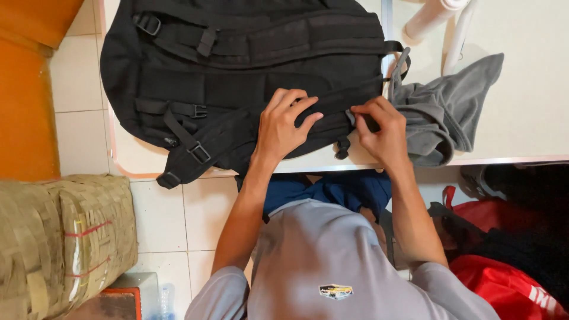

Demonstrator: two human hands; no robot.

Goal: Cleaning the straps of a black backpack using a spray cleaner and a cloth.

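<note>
**Two hands at the near edge of a black backpack on a white table**

A black backpack (249, 71) lies flat on a white table (533, 118), with its straps and buckles facing up. Its lower part reaches the near table edge, and one strap with a buckle hangs a little over this edge on the left side.

The left hand (281, 127) rests on the backpack near the table edge. Its fingers are bent and closed over a black strap that runs across the bag. The right hand (382, 130) is just beside it, at the right end of the backpack. Its fingers are pinched narrow on the edge of the bag, where a grey cloth (447, 112) begins. The cloth lies crumpled on the table, touching the bag and the right hand.

To the right of the cloth the table surface is bare. At the far edge, white tubes (435, 21) stand close behind the cloth.

Below the table, a woven basket (65, 237) stands on the tiled floor (178, 219) at the left, and an orange surface (24, 89) is beside it. At the right, a red bag (510, 278) and dark things fill the floor, close to the person's right arm. Between the arms, blue cloth (338, 189) shows under the table edge.
</note>
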